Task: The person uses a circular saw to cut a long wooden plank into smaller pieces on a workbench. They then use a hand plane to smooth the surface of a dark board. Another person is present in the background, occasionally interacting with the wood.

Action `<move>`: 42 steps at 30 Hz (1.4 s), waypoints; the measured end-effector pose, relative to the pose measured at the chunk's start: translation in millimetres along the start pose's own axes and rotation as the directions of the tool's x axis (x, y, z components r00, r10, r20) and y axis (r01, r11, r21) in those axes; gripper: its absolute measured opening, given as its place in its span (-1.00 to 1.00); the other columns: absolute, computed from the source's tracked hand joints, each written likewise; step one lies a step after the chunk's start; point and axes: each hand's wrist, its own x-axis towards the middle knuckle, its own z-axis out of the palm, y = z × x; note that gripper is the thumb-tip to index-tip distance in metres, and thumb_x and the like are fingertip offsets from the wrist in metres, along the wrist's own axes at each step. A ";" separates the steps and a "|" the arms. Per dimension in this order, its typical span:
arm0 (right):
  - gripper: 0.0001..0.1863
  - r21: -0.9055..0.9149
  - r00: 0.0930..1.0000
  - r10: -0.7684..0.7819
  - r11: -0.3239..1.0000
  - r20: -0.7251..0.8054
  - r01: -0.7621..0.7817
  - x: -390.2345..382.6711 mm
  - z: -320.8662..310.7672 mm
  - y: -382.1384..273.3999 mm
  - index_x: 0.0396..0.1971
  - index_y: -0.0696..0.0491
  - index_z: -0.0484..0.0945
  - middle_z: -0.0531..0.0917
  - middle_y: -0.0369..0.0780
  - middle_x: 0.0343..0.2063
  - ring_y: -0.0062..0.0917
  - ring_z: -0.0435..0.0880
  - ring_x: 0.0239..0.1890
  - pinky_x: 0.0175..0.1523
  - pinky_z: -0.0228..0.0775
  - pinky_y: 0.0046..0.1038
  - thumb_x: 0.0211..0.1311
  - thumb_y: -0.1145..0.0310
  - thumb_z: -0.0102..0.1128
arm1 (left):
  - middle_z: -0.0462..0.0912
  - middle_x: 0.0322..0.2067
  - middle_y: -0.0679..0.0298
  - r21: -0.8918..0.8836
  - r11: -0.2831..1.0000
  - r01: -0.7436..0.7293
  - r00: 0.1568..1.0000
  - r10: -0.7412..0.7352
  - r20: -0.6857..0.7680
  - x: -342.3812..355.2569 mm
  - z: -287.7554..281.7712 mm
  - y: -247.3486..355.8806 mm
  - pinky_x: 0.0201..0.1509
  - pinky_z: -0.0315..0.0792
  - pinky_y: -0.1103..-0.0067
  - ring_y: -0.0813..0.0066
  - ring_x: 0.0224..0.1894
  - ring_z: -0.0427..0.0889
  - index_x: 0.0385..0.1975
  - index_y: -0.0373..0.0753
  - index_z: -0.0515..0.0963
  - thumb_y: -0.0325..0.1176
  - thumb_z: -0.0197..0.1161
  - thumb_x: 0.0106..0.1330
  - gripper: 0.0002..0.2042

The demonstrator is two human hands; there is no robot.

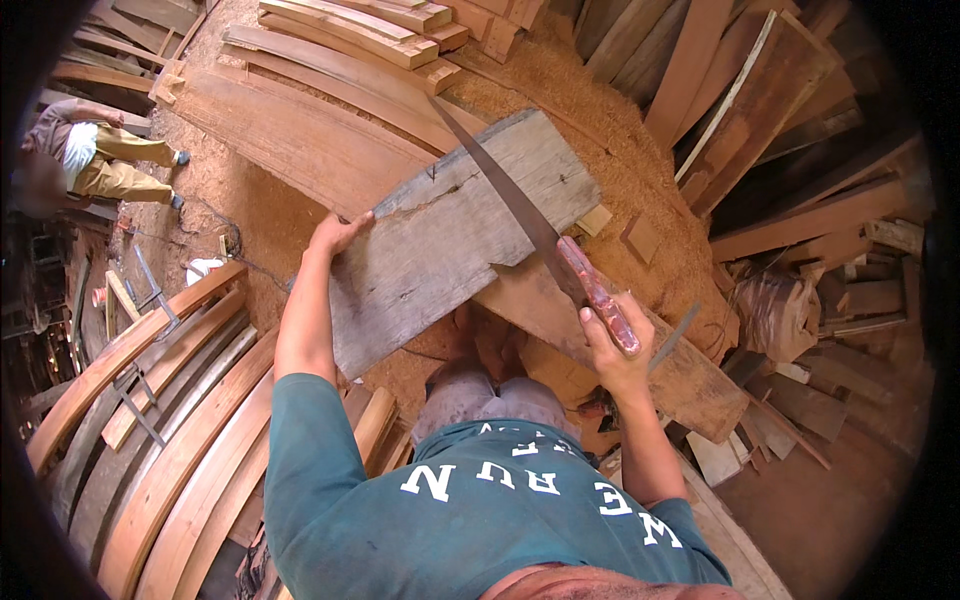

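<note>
The board (450,215), grey and weathered, lies in front of the person, between the hands and partly over a brown plank (700,390). The left hand (340,232) is at its far left edge, with a digit laid on the upper face. The other fingers are largely hidden, so I cannot tell whether that grip is clamped on the wood or only pressing it.

The right hand (618,350) has its grip closed firmly round the handle (600,298) of the saw (510,205), just beyond the board's near edge. The blade slants across the board and its tip reaches past the far edge; whether the steel touches the wood is unclear. A notch (497,266) shows in the near edge, to the left of the blade.

The board looks stiff and fairly heavy, with a dry, rough face that should not slip much. A crack (420,207) near the far edge could make it splinter there, so a hold on sound wood, well clear of the blade, seems best. The saw looks light; its blade is thin and probably springy, and the handle is the only safe place to take it.

Shavings (600,110) cover the floor, timbers (190,440) are ranked at the lower left, and another person (125,165) stands at the far left.
</note>
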 end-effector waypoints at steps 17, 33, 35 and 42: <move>-0.87 0.030 0.953 -0.302 0.953 -0.002 0.301 -30.6 -48.7 -49.4 -0.30 0.17 0.64 0.61 -0.21 -0.54 -0.51 0.60 -0.57 -0.44 0.40 -0.47 0.21 0.53 0.43 | 0.75 -0.30 0.18 0.498 0.862 -0.097 0.582 0.455 -0.674 -215.9 -3.0 113.9 0.14 0.36 0.24 0.14 -0.13 0.66 -0.34 -0.22 0.71 0.16 0.60 0.01 -0.48; -0.88 0.068 0.935 -0.340 0.940 0.097 0.335 -89.5 -93.7 -9.0 -0.32 0.17 0.67 0.59 -0.17 -0.57 -0.38 0.63 -0.60 -0.46 0.40 -0.40 0.16 0.58 0.43 | 0.65 0.09 0.13 0.528 0.843 -0.100 0.792 0.389 -0.471 -273.6 27.9 203.5 0.34 0.37 0.18 0.18 0.23 0.56 0.13 -0.17 0.60 0.02 0.59 0.09 -0.36; -0.88 0.078 0.928 -0.345 0.938 0.142 0.337 -91.0 -93.6 -9.1 -0.32 0.17 0.66 0.58 -0.16 -0.57 -0.36 0.62 -0.61 -0.47 0.40 -0.39 0.16 0.58 0.42 | 0.69 0.05 0.08 0.583 0.809 -0.075 0.793 0.403 -0.458 -252.6 45.5 228.8 0.22 0.50 0.26 0.14 0.16 0.64 0.06 -0.17 0.61 0.01 0.60 0.10 -0.41; -0.88 0.125 0.897 -0.427 0.902 0.114 0.413 -70.0 -68.6 -8.0 -0.35 0.17 0.61 0.58 -0.14 -0.57 -0.30 0.62 -0.61 -0.47 0.40 -0.35 0.16 0.59 0.40 | 0.75 -0.34 0.07 0.602 0.772 -0.205 0.693 0.549 -0.468 -251.6 91.0 220.9 -0.15 0.62 0.20 0.02 -0.24 0.76 -0.28 -0.20 0.57 -0.16 0.55 0.08 -0.65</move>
